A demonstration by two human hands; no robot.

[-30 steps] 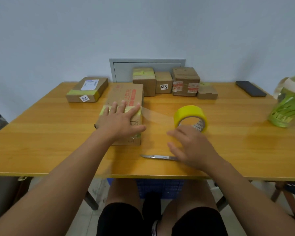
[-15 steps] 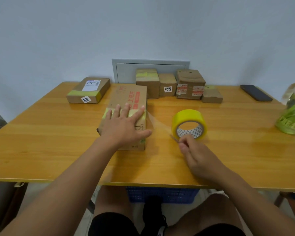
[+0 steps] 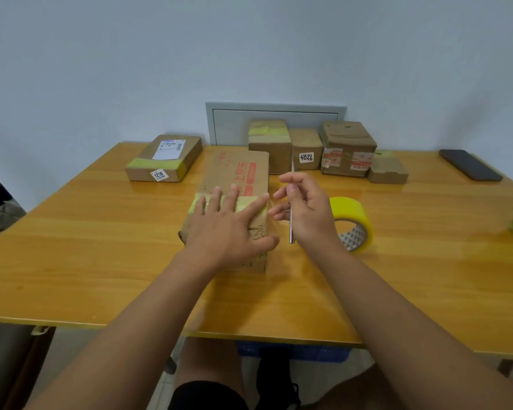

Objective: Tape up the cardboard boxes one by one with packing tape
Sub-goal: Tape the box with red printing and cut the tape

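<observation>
Centre frame: left hand (image 3: 228, 229) flat on taped box (image 3: 237, 184) | right hand (image 3: 305, 208) beside it grips scissors (image 3: 291, 229) | tape roll (image 3: 353, 220) right

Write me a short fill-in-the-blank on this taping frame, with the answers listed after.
1. The left hand presses flat on the ____ with red print.
2. The right hand holds a thin ____ blade.
3. The tape roll is coloured ____.
4. The phone lies at the table's far ____ corner.

Answers: box; metal; yellow; right
</observation>
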